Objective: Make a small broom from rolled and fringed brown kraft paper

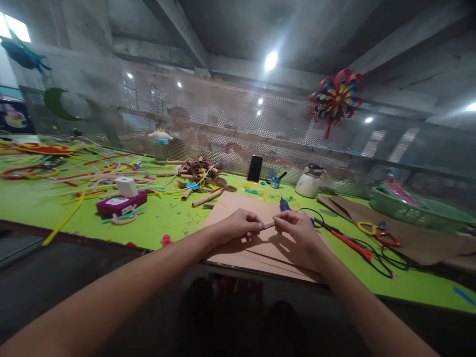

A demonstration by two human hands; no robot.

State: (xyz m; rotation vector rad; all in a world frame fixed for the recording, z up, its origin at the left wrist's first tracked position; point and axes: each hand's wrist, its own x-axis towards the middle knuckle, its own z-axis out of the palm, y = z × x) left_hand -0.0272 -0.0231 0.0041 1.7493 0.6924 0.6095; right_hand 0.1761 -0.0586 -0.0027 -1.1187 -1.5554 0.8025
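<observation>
Between my two hands a thin strip of brown paper [269, 225] is stretched, looking narrow or rolled. My left hand [241, 224] pinches its left end, and my right hand [295, 225] pinches the other end. Both hands are just above a large sheet of brown kraft paper [230, 210] on the table. Partly hidden behind my right hand is a dark blue glue gun [284, 204], with a black cable near it.
The green table [167, 218] bears pipe cleaners [107, 173], a purple box [121, 203], rolled paper tubes [203, 171], a phone [255, 168] and a white kettle [309, 182]. On the right are scissors [388, 238], an orange-handled tool [351, 244] and a green basket [427, 210].
</observation>
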